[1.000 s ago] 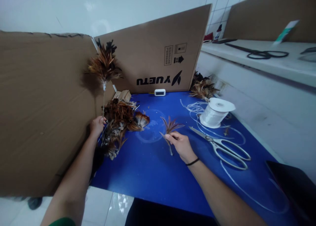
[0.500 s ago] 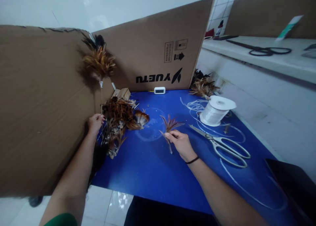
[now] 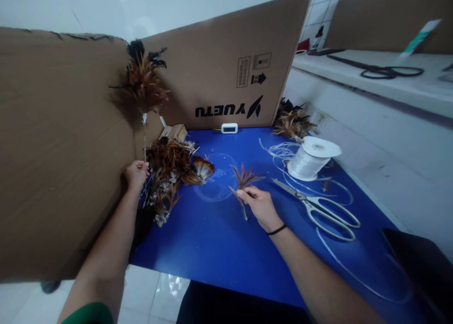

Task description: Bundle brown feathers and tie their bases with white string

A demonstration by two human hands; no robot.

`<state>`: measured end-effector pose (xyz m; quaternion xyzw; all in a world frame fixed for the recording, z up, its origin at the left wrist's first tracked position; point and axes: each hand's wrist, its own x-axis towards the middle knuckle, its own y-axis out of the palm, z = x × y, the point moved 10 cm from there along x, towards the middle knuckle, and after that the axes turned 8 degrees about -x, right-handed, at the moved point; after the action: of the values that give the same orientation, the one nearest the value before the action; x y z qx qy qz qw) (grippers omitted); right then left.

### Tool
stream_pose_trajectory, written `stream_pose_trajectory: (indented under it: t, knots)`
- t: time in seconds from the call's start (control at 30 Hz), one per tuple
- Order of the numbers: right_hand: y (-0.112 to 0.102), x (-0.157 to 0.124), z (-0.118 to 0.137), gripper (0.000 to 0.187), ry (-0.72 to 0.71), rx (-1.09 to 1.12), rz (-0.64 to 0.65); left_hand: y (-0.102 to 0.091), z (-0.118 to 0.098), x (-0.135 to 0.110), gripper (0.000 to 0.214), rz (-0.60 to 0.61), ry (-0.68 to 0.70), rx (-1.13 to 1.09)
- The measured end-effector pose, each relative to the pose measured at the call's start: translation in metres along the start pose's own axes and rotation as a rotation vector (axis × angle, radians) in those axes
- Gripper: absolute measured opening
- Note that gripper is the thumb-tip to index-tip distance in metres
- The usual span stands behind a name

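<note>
My left hand is closed round the thin stick of a feather duster, held upright at the left. Its brown and black feathers fan out above a white binding on the stick. My right hand pinches a small bunch of brown feathers by the quills over the blue table. Between the hands, nearer the left one, lies a pile of loose brown feathers. Scissors with pale handles rest to the right of my right hand, their blades partly open.
A spool of white ribbon stands at the right, loose strands around it. More feathers lie behind it. Cardboard sheets wall off the back and left. A small white digital display sits at the back edge. Black scissors lie on the shelf.
The duster in my left hand has turned about its stick, so its feathers show a different side, redder and more spread. My right hand keeps its pinch in nearly the same place.
</note>
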<state>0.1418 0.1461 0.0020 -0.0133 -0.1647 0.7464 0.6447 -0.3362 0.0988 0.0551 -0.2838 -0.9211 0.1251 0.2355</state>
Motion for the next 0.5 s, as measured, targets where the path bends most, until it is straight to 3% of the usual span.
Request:
stream_pose_trajectory:
  t: [0.5]
  knots:
    - [0.001, 0.000, 0.000, 0.034, -0.020, -0.026, 0.007, 0.005, -0.020, -0.004, 0.025, 0.117, 0.067, 0.041]
